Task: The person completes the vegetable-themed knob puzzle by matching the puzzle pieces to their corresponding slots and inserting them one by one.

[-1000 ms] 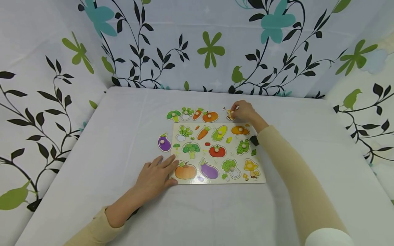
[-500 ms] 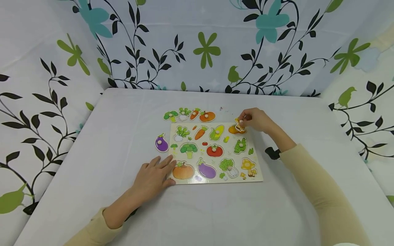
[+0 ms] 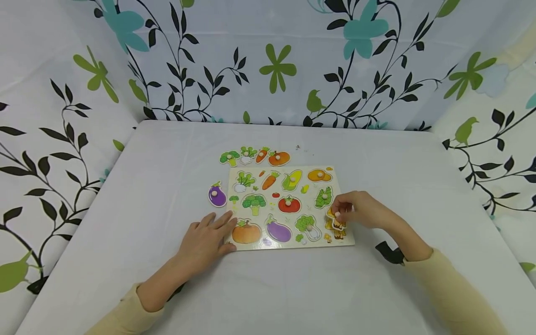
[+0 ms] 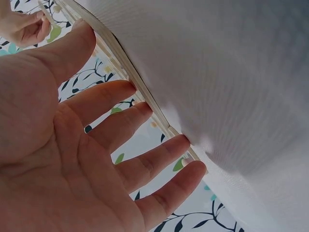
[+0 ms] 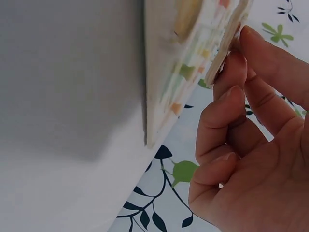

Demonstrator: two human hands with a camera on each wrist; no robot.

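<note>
A puzzle board (image 3: pixel 259 186) printed with vegetables lies flat on the white table. My right hand (image 3: pixel 363 210) pinches the knob of a yellow mushroom puzzle piece (image 3: pixel 336 222), holding it over the printed mushroom at the board's lower right. In the right wrist view, thumb and fingertip grip that piece (image 5: pixel 227 46) just above the board (image 5: pixel 150 96). My left hand (image 3: pixel 206 239) rests with spread, straight fingers on the board's lower left edge. The left wrist view shows its fingertips (image 4: pixel 178 143) touching the board's edge (image 4: pixel 145 92).
Loose broccoli (image 3: pixel 229 157), radish (image 3: pixel 247 155), carrot (image 3: pixel 262 154) and pumpkin (image 3: pixel 279 158) pieces lie behind the board. An eggplant piece (image 3: pixel 217 195) is left of it. Tomato (image 3: pixel 289 204), corn (image 3: pixel 291 180) and several other knobbed pieces sit in the board. Patterned cloth (image 3: pixel 201 46) hangs behind the table.
My right hand has carried the mushroom piece from behind the board, over its upper right corner, to the lower right. The left hand has stayed on the board's edge.
</note>
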